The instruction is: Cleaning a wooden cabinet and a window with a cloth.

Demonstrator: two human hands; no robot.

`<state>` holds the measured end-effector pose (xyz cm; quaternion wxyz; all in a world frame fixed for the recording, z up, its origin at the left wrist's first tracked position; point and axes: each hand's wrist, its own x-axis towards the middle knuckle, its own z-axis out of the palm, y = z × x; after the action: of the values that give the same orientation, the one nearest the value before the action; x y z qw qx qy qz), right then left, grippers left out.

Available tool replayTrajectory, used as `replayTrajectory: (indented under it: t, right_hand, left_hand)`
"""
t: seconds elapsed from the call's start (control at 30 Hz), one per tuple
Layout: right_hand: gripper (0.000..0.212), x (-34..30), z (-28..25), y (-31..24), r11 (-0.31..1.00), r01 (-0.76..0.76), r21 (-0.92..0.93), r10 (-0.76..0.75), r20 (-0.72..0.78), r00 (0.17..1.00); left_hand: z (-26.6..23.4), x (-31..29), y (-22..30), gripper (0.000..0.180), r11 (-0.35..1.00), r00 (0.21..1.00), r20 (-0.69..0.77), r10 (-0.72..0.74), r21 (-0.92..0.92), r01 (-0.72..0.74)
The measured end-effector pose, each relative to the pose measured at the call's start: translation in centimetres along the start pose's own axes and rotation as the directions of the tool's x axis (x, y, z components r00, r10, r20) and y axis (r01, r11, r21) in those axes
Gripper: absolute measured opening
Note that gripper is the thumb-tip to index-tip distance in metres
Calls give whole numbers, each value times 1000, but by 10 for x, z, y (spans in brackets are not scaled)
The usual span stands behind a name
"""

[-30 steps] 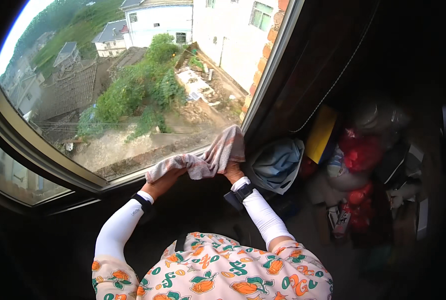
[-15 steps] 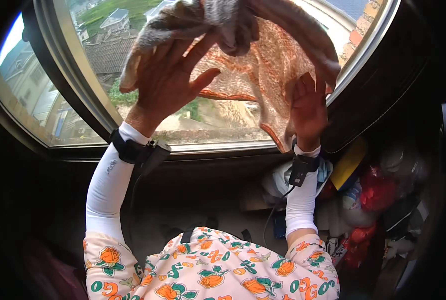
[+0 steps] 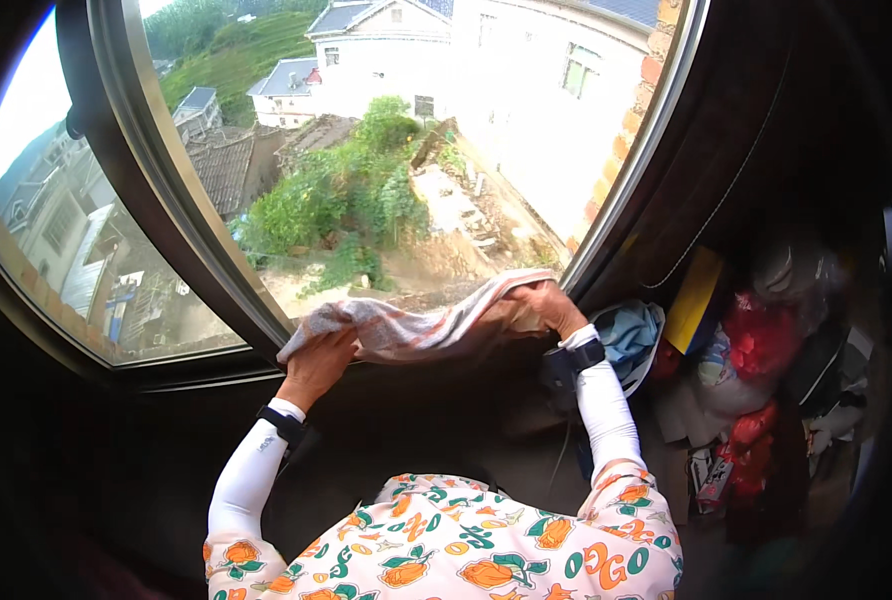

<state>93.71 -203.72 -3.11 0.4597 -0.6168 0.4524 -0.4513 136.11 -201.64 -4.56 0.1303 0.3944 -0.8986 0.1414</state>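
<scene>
A pinkish-grey towel with orange edging stretches between my hands, low in front of the window. My left hand is closed on its left end, by the window's lower left corner. At the right end, my right hand grips the cloth, its fingers partly covered by the folds. The towel sags a little in the middle and hides part of the window's bottom edge. Both wrists carry black strapped devices over white sleeves.
A second window pane stands at the left behind a thick frame post. To my right are a white basin with blue cloth, a yellow-and-blue box, red plastic bags and mixed clutter. Outside are houses and greenery.
Both hands have come down from high in front of the glass to the window's lower edge. The towel, which hung spread and bunched above, is now drawn out sideways between them.
</scene>
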Motion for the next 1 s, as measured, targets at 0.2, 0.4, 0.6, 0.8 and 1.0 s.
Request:
replayTrajectory:
  t: [0.2,0.4,0.6,0.8,1.0]
  right_hand:
    - [32,35,-74,-225,429,580,-692,-900,-269,343]
    - [74,77,-45,-154,136,108,-985,-929,-88,360]
    - [48,10,-12,62,379,94,-921,-696,-216,685]
    - [29,-13,-16,147,987,58,-149,-143,-666,732]
    - [22,66,-77,-68,770,544,-334,-632,-520,574]
  left_hand:
    - [-183,151,3,66,961,722,-688,-71,146,234]
    - [-157,170,21,67,969,764,-641,-70,139,205]
    - [30,87,57,45,988,977,-153,150,-24,-156]
    - [35,105,75,51,950,953,-48,300,103,-294]
    - [-105,166,42,55,969,923,-377,73,-191,-155]
